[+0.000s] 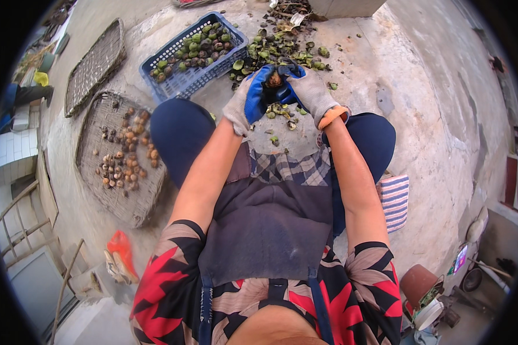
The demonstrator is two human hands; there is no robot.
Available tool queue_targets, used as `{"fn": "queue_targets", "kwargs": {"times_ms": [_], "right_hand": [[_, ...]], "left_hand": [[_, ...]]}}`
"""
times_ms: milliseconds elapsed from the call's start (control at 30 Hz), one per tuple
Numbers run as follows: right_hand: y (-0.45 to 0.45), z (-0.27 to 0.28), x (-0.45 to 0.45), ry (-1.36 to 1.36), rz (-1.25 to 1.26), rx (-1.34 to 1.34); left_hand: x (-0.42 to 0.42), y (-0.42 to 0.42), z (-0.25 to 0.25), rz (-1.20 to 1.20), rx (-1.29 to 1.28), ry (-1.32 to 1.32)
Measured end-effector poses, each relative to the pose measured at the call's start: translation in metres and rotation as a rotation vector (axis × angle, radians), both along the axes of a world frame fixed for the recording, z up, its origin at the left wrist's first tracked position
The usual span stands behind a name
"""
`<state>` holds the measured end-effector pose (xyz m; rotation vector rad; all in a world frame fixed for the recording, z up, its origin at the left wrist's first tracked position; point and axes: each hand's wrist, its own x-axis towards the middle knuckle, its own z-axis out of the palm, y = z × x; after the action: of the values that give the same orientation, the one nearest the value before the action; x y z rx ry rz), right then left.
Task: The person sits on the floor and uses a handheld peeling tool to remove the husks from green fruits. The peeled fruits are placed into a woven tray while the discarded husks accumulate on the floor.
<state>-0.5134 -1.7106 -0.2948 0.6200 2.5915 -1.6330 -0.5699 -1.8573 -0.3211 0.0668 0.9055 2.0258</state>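
Both of my hands wear grey knit work gloves with blue coated palms, and the fingertips are stained dark. Between them, a brown walnut [274, 80] shows part of its shell. My left hand [256, 95] grips it from the left side. From the right, the fingers of my right hand [305, 88] close around it, so much of the nut is hidden. Green and blackened walnut husks [265, 54] lie heaped on the concrete just beyond my gloves. Smaller husk scraps [280, 111] are scattered below my hands, between my knees.
A blue plastic crate [172, 86] holds green and dark unhusked walnuts. Left of my knee, a woven tray [90, 151] carries brown walnuts [129, 140]; another woven tray [97, 64] lies beyond. A red plastic bag [120, 246] and a striped cushion [393, 202] are nearby.
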Motion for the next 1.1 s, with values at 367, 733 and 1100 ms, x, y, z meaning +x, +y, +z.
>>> {"fn": "queue_targets", "kwargs": {"times_ms": [367,733,1100], "right_hand": [[-0.003,0.006,0.002,0.031,0.055,-0.063],[-0.014,0.019,0.006,-0.093,0.100,0.411],[-0.004,0.028,0.008,-0.146,0.054,0.409]], "left_hand": [[-0.002,0.002,0.004,0.079,-0.002,-0.047],[-0.004,0.007,-0.019,0.078,-0.117,0.068],[-0.016,0.004,-0.022,0.319,-0.024,-0.219]]}}
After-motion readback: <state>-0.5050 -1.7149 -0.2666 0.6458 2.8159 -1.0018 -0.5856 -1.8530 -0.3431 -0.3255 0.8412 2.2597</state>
